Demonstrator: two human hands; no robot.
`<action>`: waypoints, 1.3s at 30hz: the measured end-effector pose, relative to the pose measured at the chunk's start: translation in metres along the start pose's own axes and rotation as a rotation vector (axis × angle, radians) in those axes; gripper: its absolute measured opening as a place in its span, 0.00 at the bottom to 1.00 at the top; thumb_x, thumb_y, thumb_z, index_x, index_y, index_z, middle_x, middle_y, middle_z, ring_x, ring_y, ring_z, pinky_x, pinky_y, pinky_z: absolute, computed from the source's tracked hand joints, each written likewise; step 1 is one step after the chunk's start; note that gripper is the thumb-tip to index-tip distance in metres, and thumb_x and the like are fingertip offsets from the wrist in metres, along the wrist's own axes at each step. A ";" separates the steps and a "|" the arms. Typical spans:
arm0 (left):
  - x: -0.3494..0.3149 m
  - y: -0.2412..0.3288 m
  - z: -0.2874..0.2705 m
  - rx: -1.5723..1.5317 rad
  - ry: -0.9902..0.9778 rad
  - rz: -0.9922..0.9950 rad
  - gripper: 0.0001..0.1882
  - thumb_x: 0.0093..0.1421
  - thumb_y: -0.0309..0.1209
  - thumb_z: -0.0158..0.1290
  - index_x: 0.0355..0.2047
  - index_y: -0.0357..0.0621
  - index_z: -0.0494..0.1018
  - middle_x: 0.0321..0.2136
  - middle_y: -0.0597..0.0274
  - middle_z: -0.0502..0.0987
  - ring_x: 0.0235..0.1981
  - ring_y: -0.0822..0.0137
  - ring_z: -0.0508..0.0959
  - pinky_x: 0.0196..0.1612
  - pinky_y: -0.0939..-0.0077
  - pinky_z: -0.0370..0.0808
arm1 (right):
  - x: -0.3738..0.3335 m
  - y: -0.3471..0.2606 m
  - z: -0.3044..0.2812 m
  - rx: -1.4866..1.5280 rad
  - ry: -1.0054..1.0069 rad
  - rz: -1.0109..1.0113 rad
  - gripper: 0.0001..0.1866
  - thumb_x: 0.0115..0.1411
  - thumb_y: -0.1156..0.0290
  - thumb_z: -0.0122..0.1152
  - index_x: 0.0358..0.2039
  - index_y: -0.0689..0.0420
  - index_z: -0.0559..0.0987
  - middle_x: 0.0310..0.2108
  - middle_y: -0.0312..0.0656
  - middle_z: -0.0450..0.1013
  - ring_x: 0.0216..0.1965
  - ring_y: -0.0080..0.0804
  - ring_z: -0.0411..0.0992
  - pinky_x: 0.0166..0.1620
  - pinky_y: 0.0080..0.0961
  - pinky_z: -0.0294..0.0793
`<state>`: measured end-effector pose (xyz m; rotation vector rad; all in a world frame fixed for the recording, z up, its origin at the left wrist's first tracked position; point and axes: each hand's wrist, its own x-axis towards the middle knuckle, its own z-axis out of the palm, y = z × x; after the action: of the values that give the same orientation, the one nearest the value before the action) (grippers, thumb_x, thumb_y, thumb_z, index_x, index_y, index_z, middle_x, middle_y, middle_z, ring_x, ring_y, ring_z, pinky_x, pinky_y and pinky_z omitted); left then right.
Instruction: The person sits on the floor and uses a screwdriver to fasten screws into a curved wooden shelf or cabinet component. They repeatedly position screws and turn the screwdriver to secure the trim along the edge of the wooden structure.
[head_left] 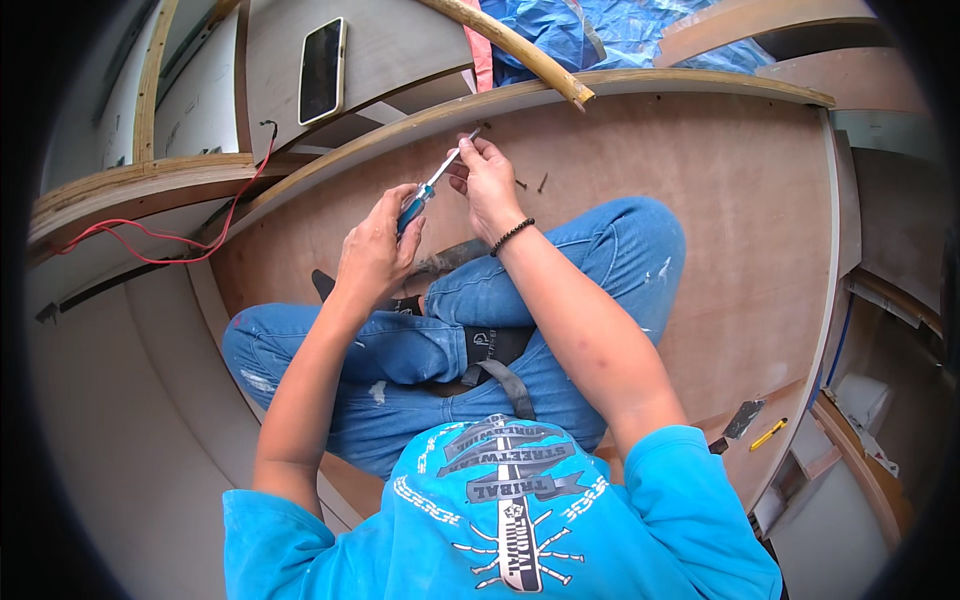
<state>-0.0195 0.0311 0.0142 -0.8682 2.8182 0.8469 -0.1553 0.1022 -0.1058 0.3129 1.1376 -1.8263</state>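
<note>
My left hand (pixel 377 245) is wrapped round the blue handle of a screwdriver (pixel 412 208), its metal shaft slanting up and to the right. At the far end of that shaft, the fingers of my right hand (pixel 487 185) pinch it close to the tip; whether a screw is also between them, I cannot make out. Two loose screws (pixel 543 183) lie on the brown wooden panel (pixel 740 230) just right of my right hand. Both hands are above my crossed legs, near the long plywood edge (pixel 400 128).
A phone (pixel 322 70) lies on a grey board at the upper left. Red wires (pixel 215 240) hang over the left-hand frame. A wooden stick (pixel 520 50) juts over the plywood edge, with blue sheeting (pixel 625 35) behind. A yellow cutter-like tool (pixel 768 434) lies at the right.
</note>
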 end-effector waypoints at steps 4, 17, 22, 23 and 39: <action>0.012 0.008 -0.005 0.087 0.039 0.070 0.21 0.68 0.32 0.55 0.61 0.49 0.71 0.49 0.51 0.80 0.43 0.45 0.83 0.44 0.55 0.81 | 0.001 -0.003 0.002 0.144 0.017 0.019 0.14 0.74 0.60 0.57 0.54 0.52 0.74 0.45 0.34 0.78 0.41 0.23 0.76 0.43 0.24 0.75; 0.030 0.031 -0.017 0.316 -0.056 0.022 0.21 0.68 0.32 0.55 0.61 0.51 0.73 0.48 0.55 0.81 0.44 0.46 0.82 0.45 0.55 0.80 | 0.011 -0.001 0.005 0.085 0.071 0.042 0.15 0.74 0.59 0.57 0.55 0.52 0.74 0.45 0.31 0.76 0.42 0.22 0.76 0.40 0.23 0.74; 0.040 0.037 -0.026 0.316 -0.031 0.118 0.20 0.67 0.32 0.54 0.59 0.52 0.75 0.41 0.53 0.79 0.35 0.45 0.83 0.39 0.51 0.80 | 0.017 0.001 0.004 0.110 0.043 0.049 0.16 0.72 0.59 0.58 0.56 0.50 0.74 0.46 0.31 0.76 0.43 0.24 0.77 0.41 0.25 0.73; 0.039 0.037 -0.027 0.335 -0.027 0.119 0.20 0.67 0.32 0.54 0.58 0.52 0.75 0.41 0.53 0.79 0.35 0.45 0.83 0.39 0.51 0.79 | 0.016 0.000 0.003 0.110 0.051 0.048 0.17 0.72 0.59 0.59 0.57 0.50 0.74 0.47 0.31 0.76 0.43 0.24 0.77 0.42 0.25 0.73; 0.082 0.052 -0.055 0.727 -0.033 0.401 0.22 0.61 0.24 0.56 0.56 0.57 0.80 0.38 0.59 0.73 0.43 0.58 0.80 0.45 0.61 0.78 | 0.025 -0.013 0.004 0.464 0.004 0.144 0.10 0.71 0.65 0.56 0.46 0.55 0.80 0.41 0.38 0.80 0.43 0.29 0.78 0.45 0.30 0.76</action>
<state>-0.1115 -0.0036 0.0677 -0.1857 2.9409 -0.1780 -0.1779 0.0864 -0.1120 0.6485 0.6616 -1.9443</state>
